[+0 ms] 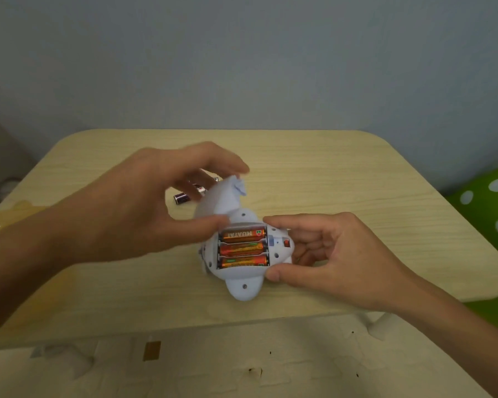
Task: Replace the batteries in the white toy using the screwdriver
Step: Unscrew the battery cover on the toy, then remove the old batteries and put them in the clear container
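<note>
While right hand [328,251] grips white toy [243,287], blurred left hand [133,211] loosely spread, dark batteries [181,198] half hidden behind

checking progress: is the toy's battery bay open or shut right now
Open. The battery bay on the white toy has no cover over it, and three orange batteries lie exposed inside.

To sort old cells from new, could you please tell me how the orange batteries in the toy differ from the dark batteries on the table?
Colour: the orange batteries are bright orange; the dark batteries look purplish-black.
Place: the orange batteries sit side by side in the white toy, its compartment open; the dark batteries lie loose on the table.
View: all three orange batteries show; the left hand partly hides the dark batteries.
Both are cylindrical.
</note>
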`<state>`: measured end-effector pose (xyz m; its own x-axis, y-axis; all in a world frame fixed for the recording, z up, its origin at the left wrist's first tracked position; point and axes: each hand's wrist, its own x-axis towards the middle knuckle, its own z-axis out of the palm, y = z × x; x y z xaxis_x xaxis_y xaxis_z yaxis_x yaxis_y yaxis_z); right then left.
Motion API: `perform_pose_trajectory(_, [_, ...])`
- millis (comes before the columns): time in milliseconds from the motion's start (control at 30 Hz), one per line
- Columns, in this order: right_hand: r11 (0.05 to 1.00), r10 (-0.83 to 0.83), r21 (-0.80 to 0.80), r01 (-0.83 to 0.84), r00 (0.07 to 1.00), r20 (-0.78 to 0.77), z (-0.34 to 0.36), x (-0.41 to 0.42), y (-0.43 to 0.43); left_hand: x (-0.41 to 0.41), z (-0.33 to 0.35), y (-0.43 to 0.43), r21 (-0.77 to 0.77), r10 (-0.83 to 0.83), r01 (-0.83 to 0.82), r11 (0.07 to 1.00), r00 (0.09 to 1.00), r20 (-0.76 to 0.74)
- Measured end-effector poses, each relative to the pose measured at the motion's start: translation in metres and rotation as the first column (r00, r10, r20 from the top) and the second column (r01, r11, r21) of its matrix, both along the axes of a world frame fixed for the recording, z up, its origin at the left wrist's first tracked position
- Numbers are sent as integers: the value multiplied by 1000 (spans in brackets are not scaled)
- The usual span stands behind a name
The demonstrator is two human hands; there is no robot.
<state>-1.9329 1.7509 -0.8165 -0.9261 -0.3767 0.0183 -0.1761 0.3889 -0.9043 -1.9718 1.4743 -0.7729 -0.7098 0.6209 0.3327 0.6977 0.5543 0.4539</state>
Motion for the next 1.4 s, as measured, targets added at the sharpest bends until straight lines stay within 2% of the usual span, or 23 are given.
perform_pose_trajectory(67, [1000, -16, 6, 16, 1000, 1, 0, 1, 5, -5, -2, -11, -53, 105, -104, 993, 994, 4])
perform_pose_trajectory(167, [1000, -29, -5, 29, 1000, 10, 1, 2, 13, -8, -18, -28, -243, 193, -198, 950, 980, -45])
perform_pose_trajectory(267, [999, -29, -23, 30, 999, 20, 0, 3, 19, -2, -37, -35, -339, 183, -182, 923, 983, -29])
perform_pose_trajectory(433, [999, -6, -46, 7, 1000, 22, -2, 0, 20, 1, -46, -32, -368, 141, -121, 922, 990, 28])
perform_pose_trajectory(600, [997, -1, -77, 2, 1000, 18, -6, -2, 17, 7, -29, -23, -229, 116, -117, 966, 993, -18])
perform_pose_trajectory(667, [997, 14, -73, -13, 1000, 17, -6, -4, 15, 11, -21, -7, -160, 47, -51, 986, 999, -27])
perform_pose_trajectory(767, [997, 38, -72, -37, 999, 23, -6, -5, 14, 12, -23, 20, -198, -45, 34, 980, 998, -51])
perform_pose_trajectory(900, [996, 80, -51, -78, 996, 34, -2, -7, 13, 5, -33, 34, -260, -77, 56, 964, 994, -73])
perform_pose_trajectory(1267, [994, 100, -44, -97, 993, 59, 2, -6, 10, -1, -36, 47, -113, -210, 192, 975, 961, -179])
perform_pose_trajectory(1400, [995, 90, -40, -87, 993, 73, 4, -4, 8, -4, -34, 31, -39, -192, 188, 981, 965, -181])
